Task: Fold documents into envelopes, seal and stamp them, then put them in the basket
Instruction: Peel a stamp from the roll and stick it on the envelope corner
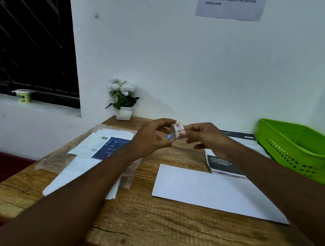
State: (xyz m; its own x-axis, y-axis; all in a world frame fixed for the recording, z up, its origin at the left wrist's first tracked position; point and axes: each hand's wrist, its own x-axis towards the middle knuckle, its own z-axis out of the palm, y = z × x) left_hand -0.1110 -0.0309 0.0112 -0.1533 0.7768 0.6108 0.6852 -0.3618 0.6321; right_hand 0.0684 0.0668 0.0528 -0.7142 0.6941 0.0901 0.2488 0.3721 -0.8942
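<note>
Nearest me, below the fingers and on their near side, the white envelope (210,192) lies flat on the table (151,226), with no stamp on the face that shows. Above it both hands meet on the stamp roll (177,131): the right hand (204,138) pinches one side, and the left hand (153,139) curls finger and thumb round the other. Whether a stamp's edge is lifted I cannot tell. A hurried pull could tear a stamp, or it could curl and stick to a fingertip. Out past the right fingers sits the green basket (298,159) — well apart.
</note>
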